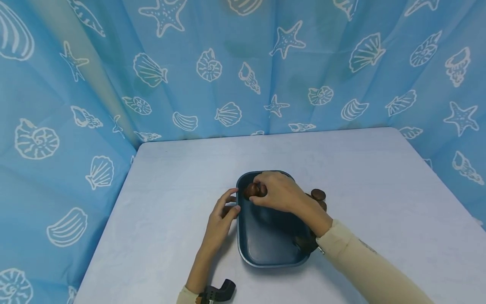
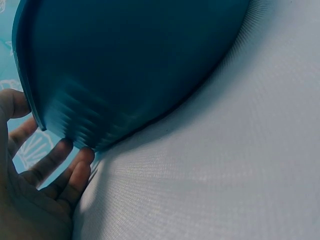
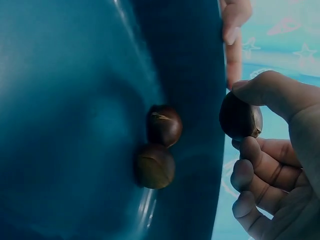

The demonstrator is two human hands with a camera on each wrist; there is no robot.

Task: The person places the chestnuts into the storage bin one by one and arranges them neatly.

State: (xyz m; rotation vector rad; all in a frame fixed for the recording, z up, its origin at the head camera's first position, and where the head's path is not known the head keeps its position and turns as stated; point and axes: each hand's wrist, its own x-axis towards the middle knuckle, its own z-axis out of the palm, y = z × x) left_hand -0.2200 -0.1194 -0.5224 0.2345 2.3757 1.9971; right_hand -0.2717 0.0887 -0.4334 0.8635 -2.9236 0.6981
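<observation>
A dark blue rectangular tray (image 1: 262, 249) stands on the white-covered table. My right hand (image 1: 279, 192) is over its far left part and pinches a brown chestnut (image 3: 240, 116) between thumb and fingertips. Below that grip, two more chestnuts (image 3: 164, 126) lie side by side in the tray, against its wall. At the tray's left side, the fingertips and thumb of my left hand (image 1: 220, 219) touch the rim and outer wall, fingers spread and slightly bent. The left wrist view shows this hand (image 2: 40, 185) at the tray's outer wall.
Several chestnuts (image 1: 318, 194) lie on the table just right of the tray, partly hidden by my right forearm. The white tablecloth (image 1: 182, 177) spreads around the tray. Behind and to the left hangs a blue curtain (image 1: 235, 55) with white shell prints.
</observation>
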